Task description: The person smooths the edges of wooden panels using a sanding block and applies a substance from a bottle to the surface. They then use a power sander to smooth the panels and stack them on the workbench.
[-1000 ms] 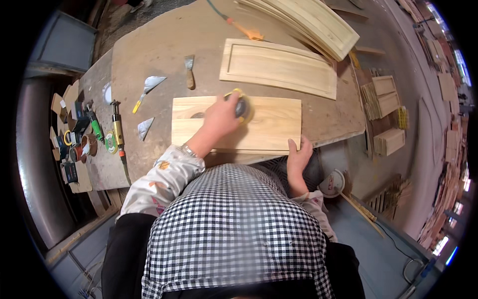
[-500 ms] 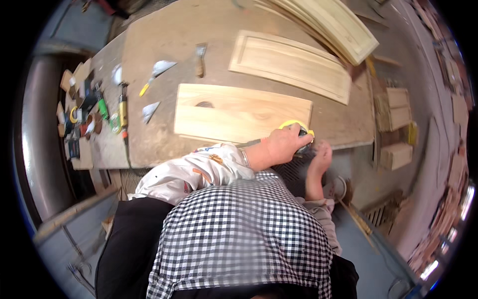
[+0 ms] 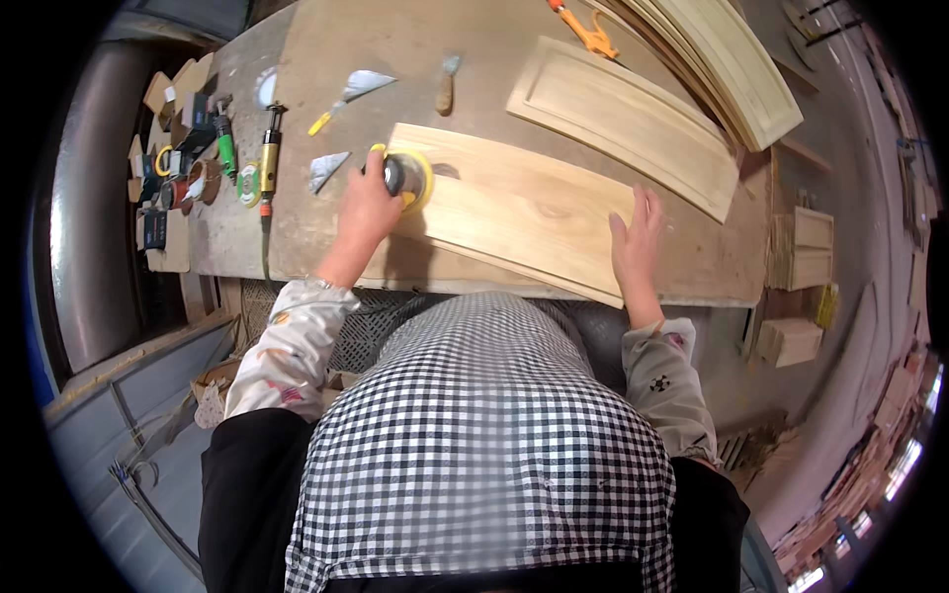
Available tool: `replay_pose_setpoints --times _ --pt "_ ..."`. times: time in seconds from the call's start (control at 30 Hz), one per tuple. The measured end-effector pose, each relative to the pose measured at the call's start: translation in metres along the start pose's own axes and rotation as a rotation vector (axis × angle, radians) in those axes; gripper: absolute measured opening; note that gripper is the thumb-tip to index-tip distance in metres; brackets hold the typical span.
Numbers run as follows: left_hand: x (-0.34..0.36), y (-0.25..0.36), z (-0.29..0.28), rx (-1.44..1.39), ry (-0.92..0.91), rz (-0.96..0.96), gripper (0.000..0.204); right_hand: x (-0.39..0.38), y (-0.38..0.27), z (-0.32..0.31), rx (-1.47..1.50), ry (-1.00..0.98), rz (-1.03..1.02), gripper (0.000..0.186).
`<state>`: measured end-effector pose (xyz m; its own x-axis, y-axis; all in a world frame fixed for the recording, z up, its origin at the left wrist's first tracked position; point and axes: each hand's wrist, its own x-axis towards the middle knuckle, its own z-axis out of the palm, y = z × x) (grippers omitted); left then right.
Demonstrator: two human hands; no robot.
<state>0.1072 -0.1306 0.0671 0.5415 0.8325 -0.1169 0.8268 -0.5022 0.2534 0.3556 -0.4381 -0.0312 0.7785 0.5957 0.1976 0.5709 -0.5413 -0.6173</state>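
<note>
My left hand (image 3: 366, 210) is closed round a black and yellow round palm sander (image 3: 395, 178) at the left end of a pale wooden panel (image 3: 534, 210). The sander's yellow disc is tilted at the panel's left edge; whether it touches the wood I cannot tell. The panel lies slightly slanted along the near table edge, with a dark knot beside the sander. My right hand (image 3: 638, 242) is at the panel's right end, fingers stretched and thumb apart, holding nothing.
Behind lie a framed panel (image 3: 633, 124), a stack of panels (image 3: 736, 74) and an orange air blow gun (image 3: 588, 30). Putty knives (image 3: 361, 87), a scraper (image 3: 447, 87) and a yellow cylindrical tool (image 3: 270, 163) lie left. Boxes and tape rolls (image 3: 247, 183) crowd the table's left end.
My left hand has carried the sander from the panel's right end to its left end. My right hand has risen to the right end. The panel now lies more slanted, and the view has shifted.
</note>
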Motion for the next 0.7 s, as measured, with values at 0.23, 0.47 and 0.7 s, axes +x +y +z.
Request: replay_pose_setpoints --times 0.23,0.47,0.7 --pt "-0.079 0.134 0.027 -0.116 -0.489 0.735 0.052 0.03 0.02 -0.019 0.11 -0.219 0.123 0.054" --pt "-0.106 0.192 0.066 -0.141 -0.477 1.07 0.056 0.037 0.024 -0.021 0.157 -0.258 0.163 0.047" --pt "-0.039 0.112 0.01 -0.131 -0.278 0.388 0.053 0.013 0.0 0.001 -0.214 0.028 -0.05 0.049"
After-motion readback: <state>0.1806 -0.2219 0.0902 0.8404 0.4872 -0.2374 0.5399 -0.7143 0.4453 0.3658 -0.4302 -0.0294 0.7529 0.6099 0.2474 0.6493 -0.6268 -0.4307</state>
